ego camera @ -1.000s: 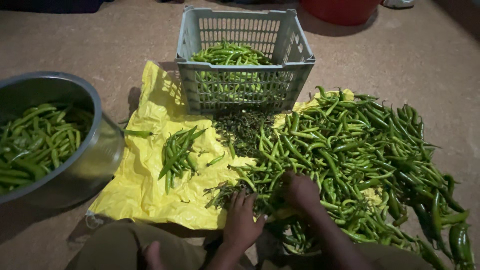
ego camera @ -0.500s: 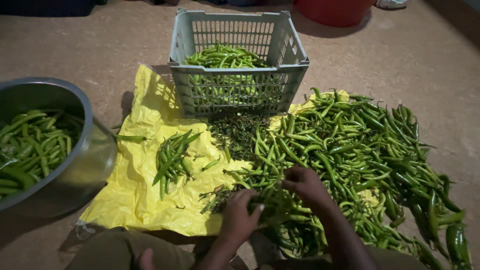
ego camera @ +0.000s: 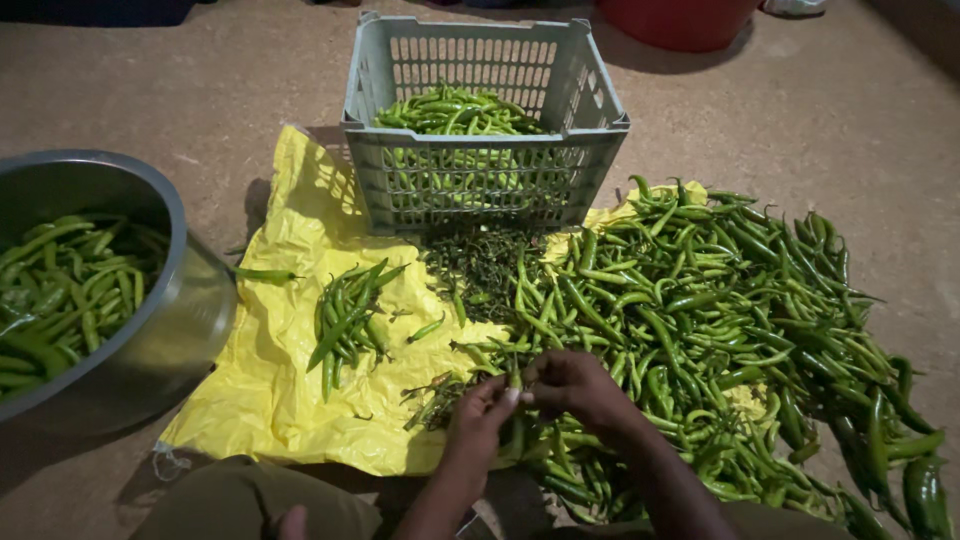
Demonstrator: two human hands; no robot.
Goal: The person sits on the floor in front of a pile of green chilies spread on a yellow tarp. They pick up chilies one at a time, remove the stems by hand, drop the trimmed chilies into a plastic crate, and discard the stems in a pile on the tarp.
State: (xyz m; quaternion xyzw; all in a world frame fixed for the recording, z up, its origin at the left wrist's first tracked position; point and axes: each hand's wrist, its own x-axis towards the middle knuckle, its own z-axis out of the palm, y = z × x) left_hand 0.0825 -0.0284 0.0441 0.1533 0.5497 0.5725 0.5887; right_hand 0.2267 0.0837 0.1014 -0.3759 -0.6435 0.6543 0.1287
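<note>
My left hand [ego camera: 478, 416] and my right hand [ego camera: 574, 385] meet over the near edge of a big heap of green chillies [ego camera: 730, 320]. Together they pinch one green chilli [ego camera: 515, 380] between their fingertips, its stem end pointing up. A small bunch of chillies [ego camera: 348, 312] lies apart on the yellow plastic sheet [ego camera: 275, 400], left of my hands. A patch of dark plucked stems [ego camera: 478, 268] lies between the heap and the grey crate [ego camera: 400, 165].
The grey slotted crate holds chillies and stands at the back of the sheet. A steel bowl [ego camera: 170, 330] with chillies sits at the left. A red tub [ego camera: 680, 20] stands at the far back. My knee [ego camera: 230, 505] shows at the bottom. The floor is brown.
My hands have drawn together on one chilli at the heap's near edge; earlier the right hand was reaching into the heap. The view has shifted slightly.
</note>
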